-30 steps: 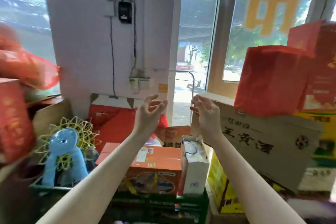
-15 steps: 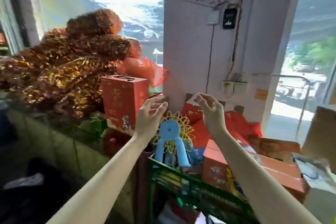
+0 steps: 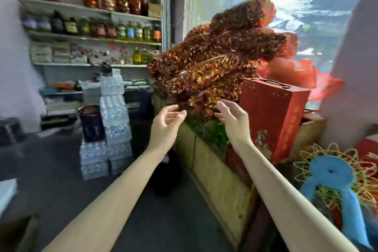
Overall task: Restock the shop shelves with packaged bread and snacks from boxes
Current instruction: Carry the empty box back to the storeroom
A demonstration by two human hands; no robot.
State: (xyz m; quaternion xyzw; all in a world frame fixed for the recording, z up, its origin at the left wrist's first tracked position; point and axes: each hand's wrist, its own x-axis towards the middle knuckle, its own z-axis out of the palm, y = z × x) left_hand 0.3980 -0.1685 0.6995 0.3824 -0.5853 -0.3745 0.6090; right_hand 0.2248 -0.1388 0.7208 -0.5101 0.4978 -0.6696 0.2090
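Observation:
My left hand [image 3: 166, 121] and my right hand [image 3: 233, 119] are raised in front of me, palms facing each other, fingers loosely bent, holding nothing. Behind them lies a heap of red-gold foil bundles [image 3: 221, 57]. A red gift box with a handle [image 3: 272, 114] stands just right of my right hand. Shop shelves [image 3: 92, 37] at the far left carry bottles and flat white packets. No bread or snack pack is in either hand.
Stacked shrink-wrapped water bottle packs [image 3: 111, 127] with a dark bag stand on the floor at left centre. A yellowish counter panel [image 3: 216, 172] runs along the right. A blue and yellow toy [image 3: 331, 176] sits at the right. The dark floor lies between.
The view has swung left, from the doorway and cardboard boxes to the foil heap and the shelves. Both hands stay raised, apart and holding nothing.

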